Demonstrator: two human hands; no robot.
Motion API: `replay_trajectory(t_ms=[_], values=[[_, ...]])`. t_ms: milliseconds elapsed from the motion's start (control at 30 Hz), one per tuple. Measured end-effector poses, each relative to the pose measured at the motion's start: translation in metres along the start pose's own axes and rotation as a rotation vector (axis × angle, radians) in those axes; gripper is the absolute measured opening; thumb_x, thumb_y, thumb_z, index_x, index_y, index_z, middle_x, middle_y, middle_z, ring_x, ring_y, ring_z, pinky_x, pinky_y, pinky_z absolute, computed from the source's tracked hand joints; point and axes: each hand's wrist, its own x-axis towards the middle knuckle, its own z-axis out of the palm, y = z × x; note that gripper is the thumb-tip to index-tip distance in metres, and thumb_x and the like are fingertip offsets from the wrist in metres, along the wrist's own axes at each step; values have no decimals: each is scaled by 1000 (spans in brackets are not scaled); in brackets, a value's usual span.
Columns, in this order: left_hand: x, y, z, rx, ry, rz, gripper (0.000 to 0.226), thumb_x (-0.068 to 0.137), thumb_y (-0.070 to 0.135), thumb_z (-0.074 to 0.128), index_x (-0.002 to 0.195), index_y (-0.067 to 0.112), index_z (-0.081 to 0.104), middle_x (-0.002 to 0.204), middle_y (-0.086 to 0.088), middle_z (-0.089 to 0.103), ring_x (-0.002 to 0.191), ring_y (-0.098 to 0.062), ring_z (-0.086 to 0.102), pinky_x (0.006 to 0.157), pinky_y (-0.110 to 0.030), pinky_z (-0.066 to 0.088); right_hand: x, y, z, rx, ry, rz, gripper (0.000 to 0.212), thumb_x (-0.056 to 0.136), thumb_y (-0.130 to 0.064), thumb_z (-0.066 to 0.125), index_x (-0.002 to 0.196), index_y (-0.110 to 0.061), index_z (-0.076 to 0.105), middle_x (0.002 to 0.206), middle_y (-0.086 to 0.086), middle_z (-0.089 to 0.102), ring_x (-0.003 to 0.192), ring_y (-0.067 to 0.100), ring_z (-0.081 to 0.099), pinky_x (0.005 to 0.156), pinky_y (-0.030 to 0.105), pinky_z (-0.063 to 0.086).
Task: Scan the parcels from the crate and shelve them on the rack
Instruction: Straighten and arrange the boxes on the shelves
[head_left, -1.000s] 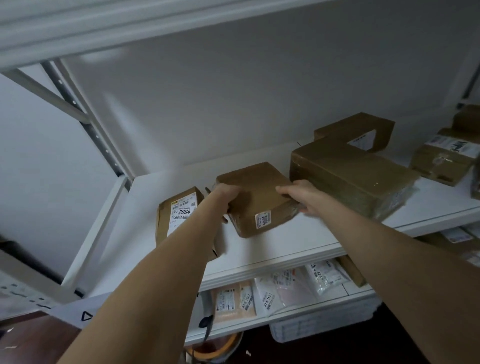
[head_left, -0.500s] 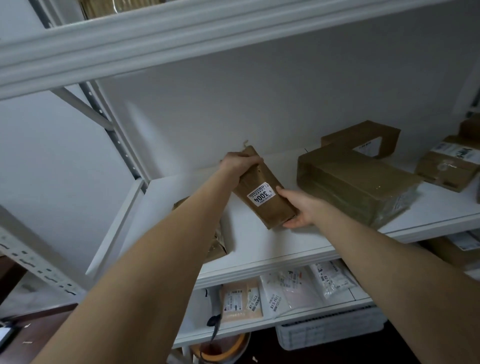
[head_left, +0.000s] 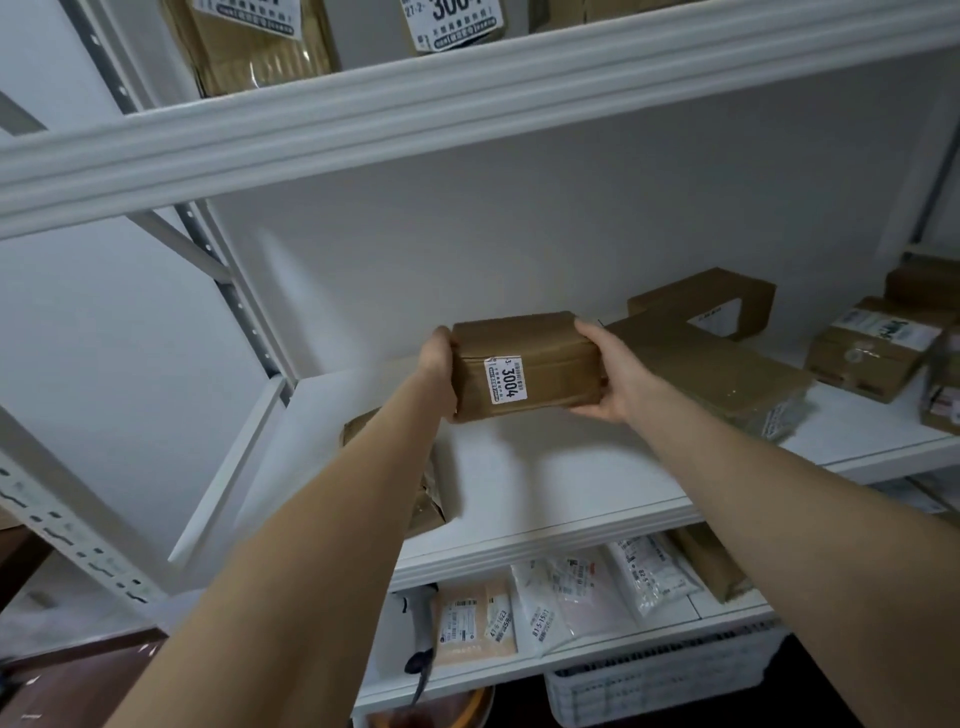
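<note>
Held above the middle shelf, parcel clamped end to end by left hand and right hand fingers; likely to slip or clip the big box alongside.

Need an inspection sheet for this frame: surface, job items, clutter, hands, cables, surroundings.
Surface: white middle shelf, bare patch under the hands.
Job's things: brown parcel labelled 3004, held above the shelf; large brown box to its right; more parcels on the shelves above and below.
Clutter: white crate under the rack.
Hands: left hand and right hand grip the parcel's ends.
Cables: nothing seen.
Surroundings: white wall, metal rack upright.
</note>
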Motion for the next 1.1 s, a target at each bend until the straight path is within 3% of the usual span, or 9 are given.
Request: replay_trajectory(t_ms=[133, 267, 333, 433, 600, 700, 833, 933, 1100], values=[[4, -3, 1, 75, -41, -40, 15, 93, 19, 38, 98, 8, 47, 105, -13, 58, 100, -32, 57, 99, -58, 38, -8, -19, 15, -208, 104, -192, 43, 79, -42, 72, 114, -22, 58, 105, 7, 64, 87, 23, 63, 61, 33, 53], [4, -3, 12, 297, -40, 43, 39, 96, 25, 48, 130, 8, 40, 142, -15, 39, 129, -35, 39, 102, -53, 37, -6, -24, 32, -853, 237, -412, 74, 64, -63, 65, 133, -37, 53, 129, 5, 53, 108, 28, 60, 90, 33, 50], [5, -2, 18, 211, -144, 65, 56, 95, 39, 49, 142, 13, 33, 143, -15, 36, 130, -34, 38, 102, -56, 38, -11, -16, 40, -1117, 247, -441, 72, 75, -61, 64, 141, -40, 43, 134, 8, 42, 115, 32, 55, 86, 31, 43], [4, -2, 22, 220, -248, 76, 58, 93, 46, 50, 141, 19, 35, 134, -15, 44, 127, -36, 43, 102, -61, 38, -17, 2, 48, -1298, 184, -423, 71, 76, -62, 65, 139, -39, 42, 135, 10, 39, 120, 37, 49, 90, 36, 44], [7, -7, 21, 339, -283, 12, 56, 94, 52, 46, 132, 10, 50, 111, -10, 53, 98, -28, 53, 96, -57, 45, -17, 15, 53, -1288, 135, -451, 67, 79, -62, 62, 139, -40, 41, 132, 11, 40, 116, 39, 52, 83, 34, 44], [4, -7, 20, 378, -266, -20, 62, 94, 54, 45, 136, 7, 43, 124, -16, 52, 109, -35, 54, 87, -59, 48, -9, 19, 54, -1130, 135, -391, 83, 79, -61, 63, 149, -30, 30, 139, 13, 41, 121, 37, 51, 92, 38, 47], [1, -5, 12, 390, -239, -75, 64, 95, 52, 46, 139, 7, 37, 132, -25, 46, 112, -48, 54, 65, -56, 54, 6, 29, 50, -959, 71, -247, 84, 70, -57, 73, 137, -16, 44, 124, 10, 60, 108, 31, 61, 92, 43, 53], [2, -6, 3, 426, -234, -117, 53, 98, 42, 47, 134, 5, 41, 123, -25, 52, 104, -48, 58, 74, -58, 54, 13, 36, 53, -900, 0, -186, 75, 62, -58, 75, 122, -19, 55, 105, 8, 69, 90, 28, 68, 80, 44, 58], [-2, -1, -12, 660, -250, -70, 27, 94, 8, 56, 117, -5, 51, 101, -16, 60, 83, -29, 64, 77, -44, 59, 9, 39, 64, -891, -47, -199, 76, 58, -48, 76, 123, -18, 50, 106, 8, 66, 94, 29, 66, 82, 45, 57]])
